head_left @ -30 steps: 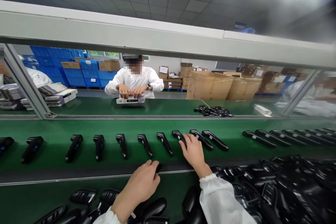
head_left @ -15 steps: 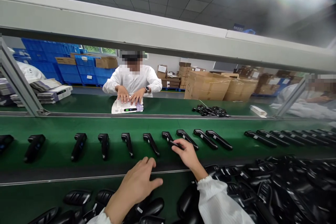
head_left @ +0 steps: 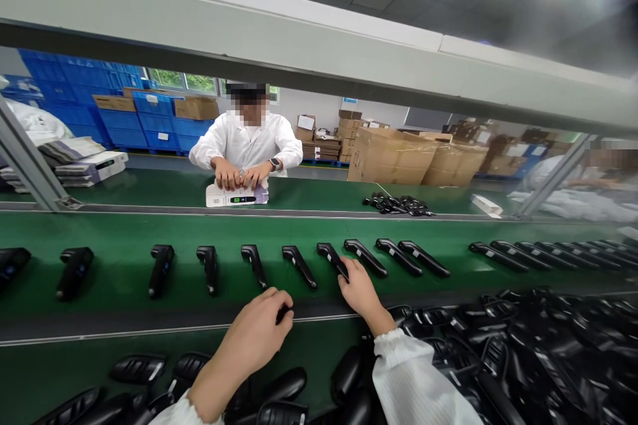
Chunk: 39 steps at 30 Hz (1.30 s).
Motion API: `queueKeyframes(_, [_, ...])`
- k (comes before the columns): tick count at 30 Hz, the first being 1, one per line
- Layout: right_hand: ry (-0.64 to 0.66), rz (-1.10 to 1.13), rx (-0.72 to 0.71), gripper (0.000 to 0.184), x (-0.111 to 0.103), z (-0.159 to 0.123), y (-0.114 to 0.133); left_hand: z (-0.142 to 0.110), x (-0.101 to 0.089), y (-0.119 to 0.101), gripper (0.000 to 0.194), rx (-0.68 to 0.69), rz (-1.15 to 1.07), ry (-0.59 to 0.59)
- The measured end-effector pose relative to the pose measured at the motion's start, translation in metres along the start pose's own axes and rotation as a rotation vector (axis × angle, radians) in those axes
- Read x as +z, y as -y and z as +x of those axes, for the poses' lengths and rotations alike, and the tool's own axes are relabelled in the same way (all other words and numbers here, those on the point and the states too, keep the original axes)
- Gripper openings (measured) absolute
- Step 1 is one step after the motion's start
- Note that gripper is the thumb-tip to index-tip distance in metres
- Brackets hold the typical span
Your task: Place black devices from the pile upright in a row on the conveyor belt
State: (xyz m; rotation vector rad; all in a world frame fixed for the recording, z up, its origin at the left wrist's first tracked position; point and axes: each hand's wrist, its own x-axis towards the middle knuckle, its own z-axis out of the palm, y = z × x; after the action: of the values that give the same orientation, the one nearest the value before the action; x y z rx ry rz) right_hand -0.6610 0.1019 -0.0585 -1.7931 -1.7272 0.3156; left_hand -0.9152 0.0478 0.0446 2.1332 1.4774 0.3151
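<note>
Pinching the lower end of a black device [head_left: 329,255] between thumb and fingers, the right hand [head_left: 357,287] reaches forward from its sleeve [head_left: 419,372], with the device's angled head pointing out at about eleven o'clock from the knuckles. The device lies tilted on the green belt [head_left: 279,229], one of a row that runs across the view from ten o'clock to two o'clock, taking the wearer as the centre and twelve as straight ahead.

At eight o'clock from the right hand and well apart from it, the left hand [head_left: 254,329] hangs over the near edge of the belt, its fingers bent toward the thumb. Something black shows in the gap; whether it is gripped cannot be told. Another device [head_left: 252,260] has its lower end just beside the left fingertips, at about twelve o'clock from them.

Between two and three o'clock spreads a heap of black parts [head_left: 548,352]; ribbed black shells [head_left: 137,368] lie between nine and ten. Between eleven and twelve, beyond the belt, a co-worker [head_left: 259,139] in white presses both hands on a printed box [head_left: 218,197]. Small black items [head_left: 403,204] are piled at one o'clock.
</note>
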Motion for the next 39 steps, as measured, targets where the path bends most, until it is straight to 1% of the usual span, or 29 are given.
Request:
queueKeyframes(2, [-0.01, -0.099, 0.033, 0.046, 0.003, 0.001, 0.0, 0.003, -0.004, 0.002, 0.028, -0.015, -0.086, -0.027])
queueKeyframes(6, [-0.009, -0.243, 0.099, 0.043, 0.005, 0.005, 0.0, 0.006, -0.011, 0.002, 0.025, -0.089, -0.343, -0.055])
queueKeyframes(10, [-0.03, -0.268, 0.103, 0.037, 0.005, 0.009, -0.003, 0.005, -0.013, -0.003, 0.026, -0.207, -0.643, -0.075])
queueKeyframes(12, [-0.081, -0.26, 0.095, 0.036, 0.002, 0.009, -0.003, 0.005, -0.009, -0.008, 0.027, -0.24, -0.857, -0.137])
queueKeyframes(14, [-0.202, -0.222, 0.074, 0.036, -0.002, 0.008, 0.003, 0.008, 0.0, -0.013, 0.028, -0.261, -1.12, -0.237])
queueKeyframes(15, [-0.268, -0.158, 0.047, 0.036, -0.005, 0.007, 0.007, 0.01, 0.006, -0.015, 0.029, -0.27, -1.25, -0.292])
queueKeyframes(16, [-0.306, -0.05, 0.01, 0.035, -0.008, 0.005, 0.013, 0.013, 0.013, -0.017, 0.029, -0.278, -1.365, -0.34])
queueKeyframes(17, [-0.293, 0.1, -0.035, 0.035, -0.01, 0.003, 0.019, 0.015, 0.019, -0.019, 0.029, -0.286, -1.458, -0.379])
queueKeyframes(18, [-0.227, 0.276, -0.079, 0.036, -0.012, 0.001, 0.026, 0.018, 0.025, -0.02, 0.028, -0.293, -1.524, -0.408])
queueKeyframes(19, [-0.122, 0.454, -0.113, 0.037, -0.013, -0.001, 0.034, 0.02, 0.031, -0.021, 0.027, -0.294, -1.565, -0.426])
queueKeyframes(21, [0.102, 0.753, -0.133, 0.034, -0.012, -0.005, 0.046, 0.021, 0.04, -0.022, 0.024, -0.279, -1.599, -0.427])
queueKeyframes(22, [0.175, 0.863, -0.129, 0.033, -0.011, -0.007, 0.052, 0.02, 0.044, -0.023, 0.022, -0.262, -1.596, -0.406])
queueKeyframes(23, [0.214, 0.95, -0.121, 0.034, -0.01, -0.009, 0.056, 0.019, 0.046, -0.023, 0.021, -0.238, -1.584, -0.371])
queueKeyframes(24, [0.233, 1.017, -0.109, 0.035, -0.008, -0.011, 0.06, 0.018, 0.048, -0.023, 0.019, -0.212, -1.565, -0.324])
queueKeyframes(26, [0.263, 1.101, -0.087, 0.037, -0.008, -0.014, 0.066, 0.015, 0.051, -0.023, 0.023, -0.174, -1.507, -0.227])
queueKeyframes(28, [0.345, 1.119, -0.075, 0.039, -0.011, -0.016, 0.07, 0.013, 0.052, -0.022, 0.028, -0.155, -1.404, -0.16])
queueKeyframes(30, [0.43, 1.094, -0.077, 0.042, -0.016, -0.016, 0.07, 0.012, 0.053, -0.02, 0.026, -0.127, -1.207, -0.154])
queueKeyframes(31, [0.45, 1.072, -0.075, 0.044, -0.02, -0.016, 0.068, 0.011, 0.054, -0.019, 0.023, -0.097, -1.072, -0.164])
queueKeyframes(32, [0.44, 1.047, -0.065, 0.046, -0.023, -0.014, 0.064, 0.01, 0.054, -0.019, 0.02, -0.052, -0.921, -0.169])
queueKeyframes(33, [0.396, 1.013, -0.045, 0.047, -0.026, -0.012, 0.059, 0.008, 0.055, -0.019, 0.017, 0.002, -0.762, -0.159])
queueKeyframes(35, [0.252, 0.875, 0.02, 0.045, -0.031, -0.006, 0.042, 0.001, 0.055, -0.022, 0.017, 0.107, -0.453, -0.068])
queueKeyframes(37, [0.114, 0.634, 0.064, 0.038, -0.035, -0.001, 0.021, -0.006, 0.057, -0.027, 0.024, 0.171, -0.197, 0.049])
queueKeyframes(39, [0.041, 0.37, 0.052, 0.032, -0.037, 0.003, 0.002, -0.011, 0.058, -0.031, 0.025, 0.202, -0.035, 0.116])
